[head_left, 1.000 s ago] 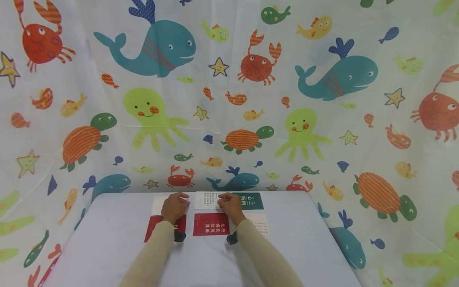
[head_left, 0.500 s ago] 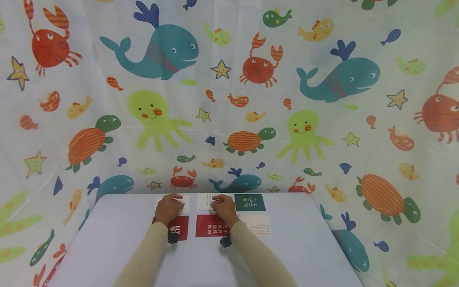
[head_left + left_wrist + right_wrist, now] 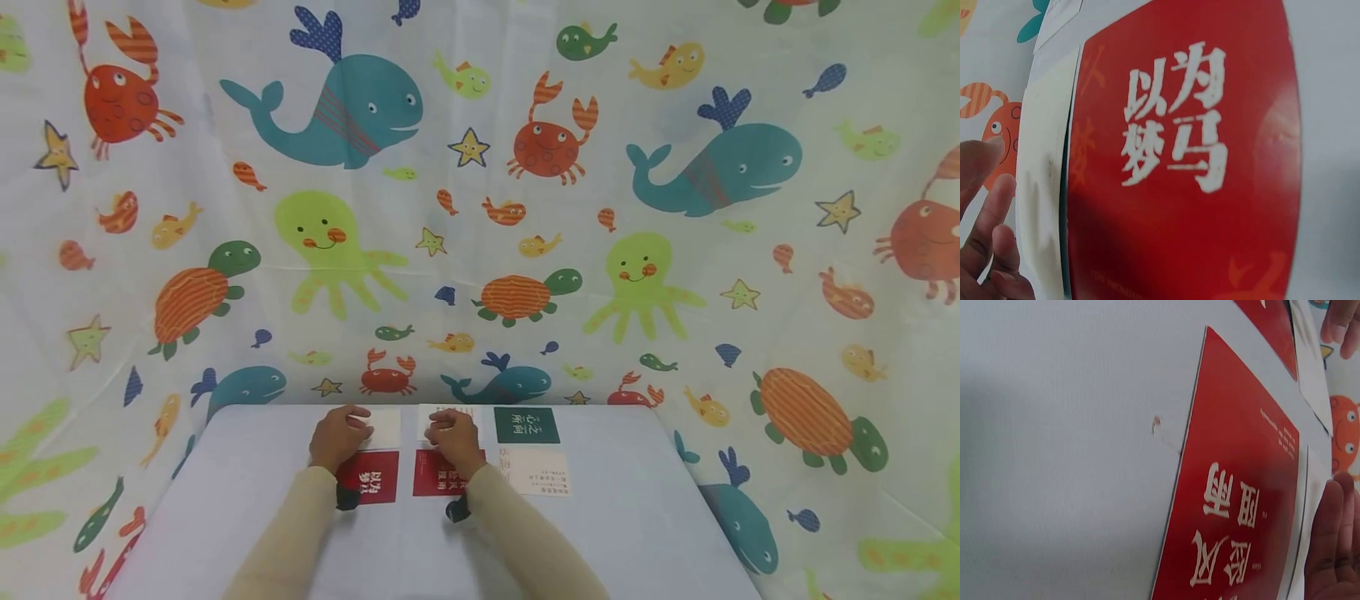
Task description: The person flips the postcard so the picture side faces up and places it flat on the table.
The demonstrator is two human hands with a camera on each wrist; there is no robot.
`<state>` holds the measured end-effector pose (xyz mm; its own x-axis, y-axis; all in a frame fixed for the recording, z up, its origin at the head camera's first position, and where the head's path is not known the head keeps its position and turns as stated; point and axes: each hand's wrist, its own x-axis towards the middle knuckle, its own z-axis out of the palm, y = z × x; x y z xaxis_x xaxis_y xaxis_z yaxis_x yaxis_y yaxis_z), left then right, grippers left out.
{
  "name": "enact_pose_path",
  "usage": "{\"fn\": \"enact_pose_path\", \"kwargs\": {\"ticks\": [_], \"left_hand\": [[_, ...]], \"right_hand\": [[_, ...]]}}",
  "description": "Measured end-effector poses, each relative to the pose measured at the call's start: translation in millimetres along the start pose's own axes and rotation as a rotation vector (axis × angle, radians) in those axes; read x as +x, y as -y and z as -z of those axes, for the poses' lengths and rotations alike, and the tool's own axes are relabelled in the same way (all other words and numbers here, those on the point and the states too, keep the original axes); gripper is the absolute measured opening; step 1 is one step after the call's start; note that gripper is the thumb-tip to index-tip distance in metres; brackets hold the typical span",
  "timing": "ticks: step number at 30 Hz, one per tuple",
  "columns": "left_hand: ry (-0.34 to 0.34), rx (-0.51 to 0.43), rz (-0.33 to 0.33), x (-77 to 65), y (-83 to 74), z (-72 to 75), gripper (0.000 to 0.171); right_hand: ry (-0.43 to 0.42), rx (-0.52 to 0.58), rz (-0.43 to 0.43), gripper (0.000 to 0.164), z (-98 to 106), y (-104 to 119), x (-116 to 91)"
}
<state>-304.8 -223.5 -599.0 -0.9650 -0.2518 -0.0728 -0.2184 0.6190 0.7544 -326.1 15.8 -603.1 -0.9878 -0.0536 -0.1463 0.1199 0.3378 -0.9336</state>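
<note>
My left hand (image 3: 341, 437) is held over the left side of a cream card (image 3: 387, 428), fingers loosely bent and spread apart. Below that card lies a red card with white characters (image 3: 381, 479), partly under the left wrist. A pale printed card (image 3: 424, 413) sits in the middle of the back row, half covered by my right hand (image 3: 455, 437). In the right wrist view the right hand's fingers (image 3: 1329, 519) look fairly straight, at the edge of the pale card. A second red card (image 3: 429, 475) lies under the right wrist. Nothing appears between the fingers of either hand.
A dark green card (image 3: 527, 425) and a cream card with small print (image 3: 547, 475) lie to the right. The cards stand in two rows near the back of a white table (image 3: 637, 517). A curtain with sea animals (image 3: 517, 296) hangs behind.
Both hands have moved left over the cards. More of the left red and cream cards shows, and the green card is uncovered. The view has shifted slightly.
</note>
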Motion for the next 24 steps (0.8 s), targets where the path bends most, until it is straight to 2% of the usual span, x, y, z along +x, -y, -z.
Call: {"fn": "enact_pose_path", "kwargs": {"ticks": [11, 17, 24], "left_hand": [[0.0, 0.013, 0.037, 3.8, 16.3, 14.6, 0.045], [0.002, -0.021, 0.092, 2.6, 25.8, 25.0, 0.046], [-0.01, -0.047, 0.111, 0.4, 33.8, 35.0, 0.046]], "right_hand": [[-0.011, -0.019, 0.004, 0.03, -15, 6, -3], [-0.021, -0.044, -0.037, 0.032, -25, 6, -3], [-0.022, -0.06, -0.08, 0.034, -36, 9, -4]]}}
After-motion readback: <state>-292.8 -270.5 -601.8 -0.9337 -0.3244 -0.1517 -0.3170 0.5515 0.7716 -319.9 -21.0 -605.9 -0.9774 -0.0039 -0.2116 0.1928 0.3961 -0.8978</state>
